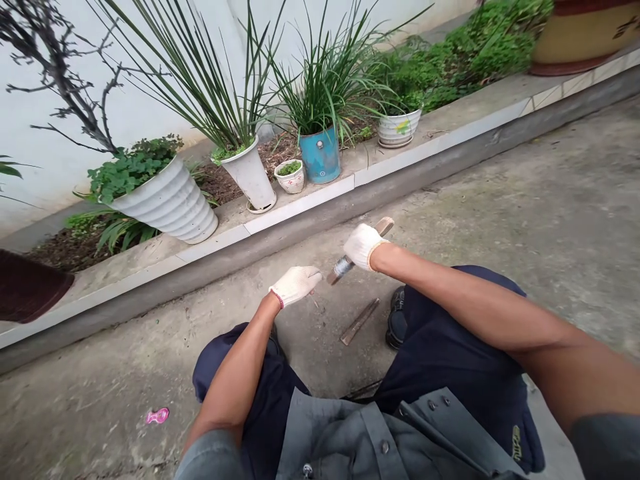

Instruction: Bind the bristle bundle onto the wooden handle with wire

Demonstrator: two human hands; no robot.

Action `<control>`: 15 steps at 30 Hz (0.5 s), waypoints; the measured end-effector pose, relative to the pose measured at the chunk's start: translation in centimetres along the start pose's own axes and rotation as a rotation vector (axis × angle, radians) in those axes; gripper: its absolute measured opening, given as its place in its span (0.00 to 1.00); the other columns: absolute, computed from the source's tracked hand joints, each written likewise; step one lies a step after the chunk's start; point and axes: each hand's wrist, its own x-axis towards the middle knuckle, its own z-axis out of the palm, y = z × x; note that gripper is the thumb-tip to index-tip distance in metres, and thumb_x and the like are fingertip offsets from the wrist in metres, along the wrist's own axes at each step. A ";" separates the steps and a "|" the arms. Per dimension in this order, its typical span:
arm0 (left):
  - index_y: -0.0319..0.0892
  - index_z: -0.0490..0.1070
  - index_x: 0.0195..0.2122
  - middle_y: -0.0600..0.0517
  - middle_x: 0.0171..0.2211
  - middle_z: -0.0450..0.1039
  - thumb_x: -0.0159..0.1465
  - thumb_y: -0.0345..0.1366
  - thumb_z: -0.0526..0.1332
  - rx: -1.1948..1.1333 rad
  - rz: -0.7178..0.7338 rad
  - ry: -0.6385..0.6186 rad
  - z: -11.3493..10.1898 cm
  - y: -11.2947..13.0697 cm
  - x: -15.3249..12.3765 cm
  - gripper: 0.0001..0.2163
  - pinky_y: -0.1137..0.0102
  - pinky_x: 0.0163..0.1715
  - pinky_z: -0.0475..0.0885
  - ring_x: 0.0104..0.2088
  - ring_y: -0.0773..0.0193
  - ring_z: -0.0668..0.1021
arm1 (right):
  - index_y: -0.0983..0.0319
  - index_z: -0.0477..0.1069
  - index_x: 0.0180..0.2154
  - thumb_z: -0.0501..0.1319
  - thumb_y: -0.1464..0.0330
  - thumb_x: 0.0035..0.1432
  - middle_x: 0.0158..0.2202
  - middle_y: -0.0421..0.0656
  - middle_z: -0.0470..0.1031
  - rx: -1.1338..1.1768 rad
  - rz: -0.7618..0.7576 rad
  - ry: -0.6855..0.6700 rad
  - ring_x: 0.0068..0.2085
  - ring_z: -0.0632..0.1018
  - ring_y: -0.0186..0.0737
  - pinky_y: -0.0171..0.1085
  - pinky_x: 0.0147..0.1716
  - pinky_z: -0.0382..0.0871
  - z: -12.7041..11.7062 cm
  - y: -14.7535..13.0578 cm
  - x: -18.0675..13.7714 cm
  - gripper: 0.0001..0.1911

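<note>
From gloved right hand (364, 247), open passage over bare concrete (510, 207) between 2 and 3 o'clock; raised ledge (387, 167) stands in way at 12, blue pot (321, 160) atop it at 11. Wooden strip (360, 322) lies low at 6, right shoe (397, 323) at 5. Left hand (296, 285) and jutting gripped tool (341, 269) narrow gap at 8.

The 1 view comes from a camera worn on the head, facing forward and down, close above the shirt front (340, 440), which fills the middle of the bottom edge. Both forearms reach away from the lens, so the left hand (296, 285) and right hand (365, 247) lie near the center. The angle is wide, running from concrete ground (500, 200) to a white wall (40, 180) beyond; the raised curb (300, 233) crosses it slantwise, higher at right.
</note>
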 end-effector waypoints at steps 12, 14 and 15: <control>0.41 0.77 0.24 0.53 0.18 0.71 0.70 0.49 0.50 -0.180 0.036 0.146 -0.9 -0.2 -0.1 0.25 0.76 0.21 0.65 0.21 0.65 0.71 | 0.60 0.80 0.40 0.66 0.58 0.50 0.31 0.37 0.77 0.483 -0.534 -0.041 0.30 0.73 0.34 0.32 0.29 0.56 -1.6 2.6 -2.2 0.17; 0.42 0.75 0.21 0.52 0.16 0.70 0.71 0.49 0.45 -0.238 0.065 0.116 -0.2 0.1 -0.1 0.28 0.75 0.18 0.66 0.20 0.64 0.71 | 0.59 0.79 0.44 0.64 0.56 0.53 0.33 0.37 0.78 0.578 -0.430 0.075 0.33 0.74 0.35 0.32 0.30 0.57 -2.1 2.6 -2.0 0.20; 0.42 0.75 0.23 0.52 0.18 0.72 0.71 0.48 0.44 -0.270 0.070 0.093 0.2 0.3 -0.1 0.28 0.75 0.20 0.67 0.20 0.64 0.72 | 0.59 0.79 0.45 0.63 0.55 0.54 0.35 0.38 0.79 0.586 -0.346 0.140 0.33 0.74 0.36 0.32 0.31 0.58 -2.3 2.6 -1.8 0.20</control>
